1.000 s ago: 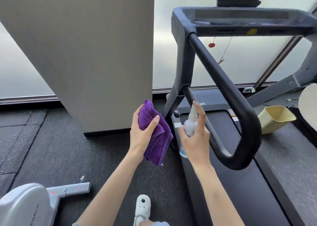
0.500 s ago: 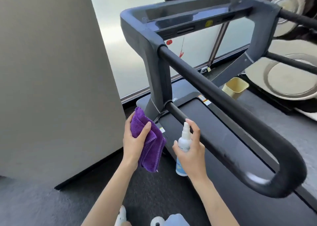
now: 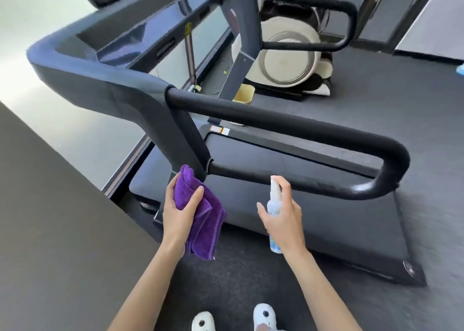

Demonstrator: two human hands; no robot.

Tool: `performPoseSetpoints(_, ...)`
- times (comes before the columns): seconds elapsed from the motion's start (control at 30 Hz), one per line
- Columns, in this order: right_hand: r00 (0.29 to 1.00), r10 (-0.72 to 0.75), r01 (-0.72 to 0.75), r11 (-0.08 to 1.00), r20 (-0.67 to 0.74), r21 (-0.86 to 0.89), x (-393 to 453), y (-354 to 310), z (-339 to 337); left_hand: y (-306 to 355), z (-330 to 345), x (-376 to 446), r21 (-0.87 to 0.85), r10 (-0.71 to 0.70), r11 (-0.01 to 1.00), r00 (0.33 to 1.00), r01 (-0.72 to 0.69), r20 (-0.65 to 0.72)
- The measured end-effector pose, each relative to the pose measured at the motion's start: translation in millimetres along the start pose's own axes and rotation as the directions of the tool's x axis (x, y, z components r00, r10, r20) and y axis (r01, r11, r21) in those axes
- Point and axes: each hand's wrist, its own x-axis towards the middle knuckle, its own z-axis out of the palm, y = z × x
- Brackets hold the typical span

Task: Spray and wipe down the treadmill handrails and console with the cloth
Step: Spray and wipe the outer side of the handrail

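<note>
The dark treadmill stands in front of me, its console (image 3: 130, 39) at the upper left. The near handrail (image 3: 288, 124), a black padded loop, runs to the right just above my hands. My left hand (image 3: 179, 212) grips a folded purple cloth (image 3: 203, 220) beside the treadmill's upright post. My right hand (image 3: 282, 217) holds a small white spray bottle (image 3: 273, 202) upright, index finger on its nozzle, just below the loop's lower bar. The far handrail (image 3: 326, 6) shows at the top right.
A grey wall or pillar (image 3: 50, 217) fills the left side. Beyond the treadmill belt (image 3: 313, 220) sit a yellow bin (image 3: 243, 97) and a white round exercise machine (image 3: 288, 54). My white shoes (image 3: 263, 315) stand on dark rubber flooring.
The view has swung right and tilted, so the treadmill now spreads across the frame. Both hands keep their holds on cloth and bottle; the right hand sits farther from the left.
</note>
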Motion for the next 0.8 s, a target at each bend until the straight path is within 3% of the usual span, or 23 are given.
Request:
performPoseSetpoints(0.33,0.999,0.033,-0.039,0.984,-0.041,-0.175,24,-19,24,-7,17,20,0.011,-0.002,1.000,0.984,0.000,0.176)
performPoseSetpoints(0.8,0.997,0.012,-0.031,0.965,-0.075,-0.261,25,-12,29,-8,11,22,0.025,-0.026,0.999,0.984,0.022,0.174)
